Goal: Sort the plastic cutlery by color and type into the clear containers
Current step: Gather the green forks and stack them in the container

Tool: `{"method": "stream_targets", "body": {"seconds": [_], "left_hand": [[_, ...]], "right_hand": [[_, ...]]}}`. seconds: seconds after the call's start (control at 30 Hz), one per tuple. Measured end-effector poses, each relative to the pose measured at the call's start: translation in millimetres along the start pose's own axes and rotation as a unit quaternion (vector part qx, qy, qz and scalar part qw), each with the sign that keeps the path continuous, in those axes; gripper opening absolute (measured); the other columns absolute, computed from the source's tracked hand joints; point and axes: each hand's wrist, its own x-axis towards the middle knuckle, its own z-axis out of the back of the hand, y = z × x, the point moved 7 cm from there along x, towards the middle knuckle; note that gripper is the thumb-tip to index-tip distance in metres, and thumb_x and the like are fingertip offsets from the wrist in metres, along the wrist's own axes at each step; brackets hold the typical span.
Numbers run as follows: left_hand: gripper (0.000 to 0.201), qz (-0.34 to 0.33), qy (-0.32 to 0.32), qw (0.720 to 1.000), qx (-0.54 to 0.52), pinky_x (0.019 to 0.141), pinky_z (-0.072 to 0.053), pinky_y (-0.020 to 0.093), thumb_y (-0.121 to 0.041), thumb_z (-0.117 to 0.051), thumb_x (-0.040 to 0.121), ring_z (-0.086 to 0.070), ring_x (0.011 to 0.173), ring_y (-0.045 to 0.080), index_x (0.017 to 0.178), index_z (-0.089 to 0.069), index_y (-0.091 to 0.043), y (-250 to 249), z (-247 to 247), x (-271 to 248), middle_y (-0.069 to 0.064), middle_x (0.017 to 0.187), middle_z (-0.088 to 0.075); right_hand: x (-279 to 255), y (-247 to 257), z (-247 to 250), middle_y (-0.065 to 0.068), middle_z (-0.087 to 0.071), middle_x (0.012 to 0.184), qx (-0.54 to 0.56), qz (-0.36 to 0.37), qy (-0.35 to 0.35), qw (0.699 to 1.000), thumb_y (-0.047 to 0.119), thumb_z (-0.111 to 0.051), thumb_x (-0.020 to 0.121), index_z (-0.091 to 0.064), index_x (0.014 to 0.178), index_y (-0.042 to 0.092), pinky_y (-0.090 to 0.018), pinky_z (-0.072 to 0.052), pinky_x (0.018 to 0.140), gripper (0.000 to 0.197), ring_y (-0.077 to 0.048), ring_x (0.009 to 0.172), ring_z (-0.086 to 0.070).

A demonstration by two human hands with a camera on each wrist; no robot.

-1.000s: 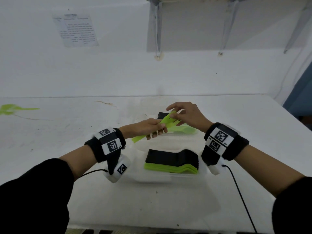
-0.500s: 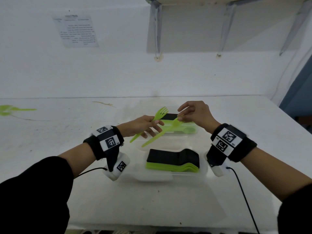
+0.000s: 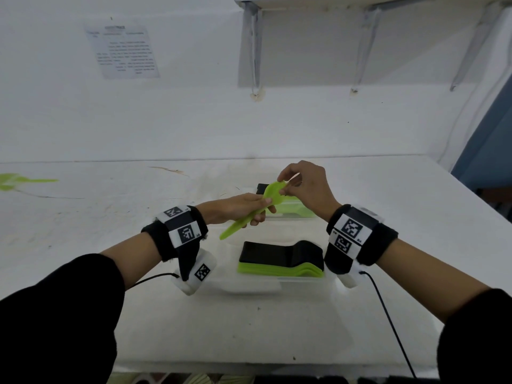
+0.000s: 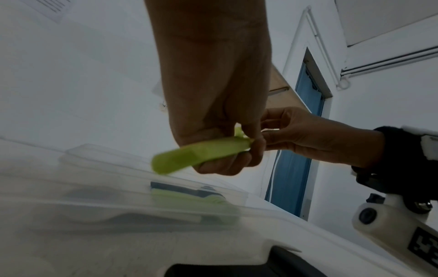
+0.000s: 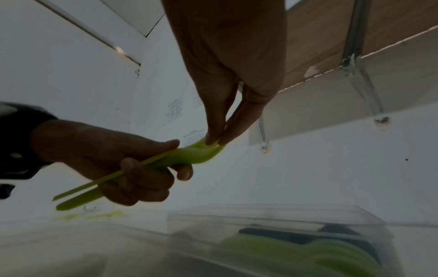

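**a:** ok so what are the hands doing? the left hand (image 3: pixel 238 207) has its fingers curled round the handles of the green cutlery (image 3: pixel 250 214), and from the right wrist view it looks like two pieces stacked, handles poking out below the fist toward the desk's near edge. the right hand (image 3: pixel 306 187) pinches the top end between thumb and fingertips (image 5: pixel 214 135), rest of the fingers loosely bent.

**b:** fork or spoon though?

**a:** can't tell, the heads are blurred and half under the fingers. both hands are up in the air, meeting above the far container (image 3: pixel 293 217), which has green and black pieces in it.

**b:** and the near container (image 3: pixel 249 286)?

**a:** sits just in front of the far one, mid desk, with a black stack on top of a green stack inside. both wrists hang over its two ends, forearms coming in from the near corners.

**b:** room to move?

**a:** bare desk (image 3: pixel 388 217) on the left, right and near side of the containers. some green smear (image 3: pixel 16 181) out by the far left edge, well apart.
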Motion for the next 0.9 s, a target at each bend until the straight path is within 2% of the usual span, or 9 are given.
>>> {"method": "stream_targets", "body": {"seconds": [0.13, 0.3, 0.4, 0.43, 0.5, 0.6, 0.67, 0.77, 0.9], "left_hand": [[0.019, 0.001, 0.019, 1.0, 0.006, 0.064, -0.038, 0.02, -0.033, -0.042, 0.099, -0.042, 0.059, 0.008, 0.097, -0.052, -0.018, 1.1, -8.1, 1.5, -0.005, 0.065, -0.04], [0.017, 0.003, 0.057, 0.998, -0.006, 0.06, -0.046, 0.019, -0.024, -0.038, 0.101, -0.037, 0.056, 0.01, 0.096, -0.049, -0.012, -0.3, -15.7, 0.5, -0.003, 0.065, -0.034], [0.019, 0.02, 0.068, 0.997, 0.04, 0.051, -0.039, 0.018, -0.031, -0.038, 0.1, -0.032, 0.05, 0.006, 0.102, -0.049, -0.015, 1.4, -18.0, -0.9, -0.005, 0.067, -0.034], [0.019, 0.02, 0.062, 0.996, 0.059, 0.049, -0.036, 0.017, -0.032, -0.04, 0.099, -0.031, 0.049, 0.005, 0.105, -0.048, -0.016, 2.8, -17.0, -0.6, -0.005, 0.068, -0.035], [0.017, 0.006, 0.033, 0.996, 0.088, 0.048, -0.033, 0.017, -0.032, -0.044, 0.098, -0.033, 0.049, 0.005, 0.104, -0.046, -0.016, 4.2, -11.4, 0.3, -0.005, 0.071, -0.041], [0.015, -0.034, 0.008, 0.994, 0.105, 0.052, -0.04, 0.016, -0.022, -0.046, 0.098, -0.045, 0.057, 0.006, 0.104, -0.054, -0.011, 1.7, -3.3, -1.4, -0.003, 0.079, -0.054], [0.014, -0.047, 0.016, 0.992, 0.119, 0.056, -0.045, 0.016, -0.018, -0.049, 0.096, -0.053, 0.061, 0.005, 0.105, -0.058, -0.009, 1.5, -4.3, -3.3, -0.004, 0.084, -0.061], [0.015, -0.058, 0.012, 0.984, 0.171, 0.059, -0.049, 0.016, -0.02, -0.054, 0.094, -0.058, 0.057, 0.001, 0.102, -0.062, -0.01, 1.9, -12.2, -7.4, -0.007, 0.083, -0.062], [0.024, -0.07, 0.037, 0.957, 0.281, 0.063, -0.047, 0.018, -0.022, -0.044, 0.098, -0.057, 0.061, 0.007, 0.107, -0.06, -0.006, -1.0, -34.2, -19.5, -0.001, 0.086, -0.056]], "right_hand": [[-0.6, 2.1, 4.0, 0.006, -0.049, 0.078, 0.007, 0.012, -0.021, 1.0, -0.004, -0.077, 0.063, -0.068, 0.081, 0.007, -0.029, -0.054, 0.058, 0.023, -0.018, 0.064, -0.058], [-1.8, 0.8, 0.2, 0.006, -0.057, 0.084, -0.097, 0.033, 0.044, 0.994, 0.013, -0.075, 0.073, -0.071, 0.094, 0.019, -0.028, -0.046, 0.074, 0.022, -0.014, 0.077, -0.055], [-5.7, -2.5, -6.5, 0.001, -0.066, 0.081, -0.102, 0.021, 0.121, 0.987, 0.009, -0.071, 0.077, -0.074, 0.092, 0.014, -0.016, -0.043, 0.069, 0.016, -0.003, 0.067, -0.054], [-7.6, -3.2, -7.5, 0.0, -0.066, 0.078, -0.11, 0.021, 0.133, 0.985, 0.008, -0.071, 0.077, -0.074, 0.089, 0.013, -0.009, -0.041, 0.064, 0.013, 0.001, 0.063, -0.053], [-10.9, -6.9, -7.8, -0.003, -0.067, 0.074, -0.115, 0.01, 0.146, 0.983, 0.006, -0.071, 0.076, -0.074, 0.085, 0.01, -0.005, -0.041, 0.061, 0.011, 0.004, 0.056, -0.054], [-15.8, -16.8, -8.5, -0.004, -0.067, 0.074, -0.132, -0.024, 0.174, 0.976, 0.005, -0.07, 0.074, -0.07, 0.083, 0.012, -0.012, -0.043, 0.062, 0.011, 0.014, 0.054, -0.054], [-20.8, -19.0, -10.4, 0.001, -0.065, 0.073, -0.142, -0.036, 0.205, 0.968, 0.004, -0.069, 0.074, -0.067, 0.081, 0.014, -0.014, -0.045, 0.059, 0.012, 0.013, 0.051, -0.053], [-32.7, -16.3, -16.0, 0.006, -0.061, 0.069, -0.155, -0.043, 0.266, 0.95, 0.001, -0.068, 0.074, -0.061, 0.077, 0.015, -0.007, -0.043, 0.053, 0.017, 0.008, 0.046, -0.054], [-51.9, -16.6, -19.8, 0.007, -0.059, 0.071, -0.159, -0.064, 0.331, 0.928, 0.001, -0.065, 0.076, -0.062, 0.09, 0.016, -0.016, -0.047, 0.058, 0.02, 0.005, 0.048, -0.054]]}}
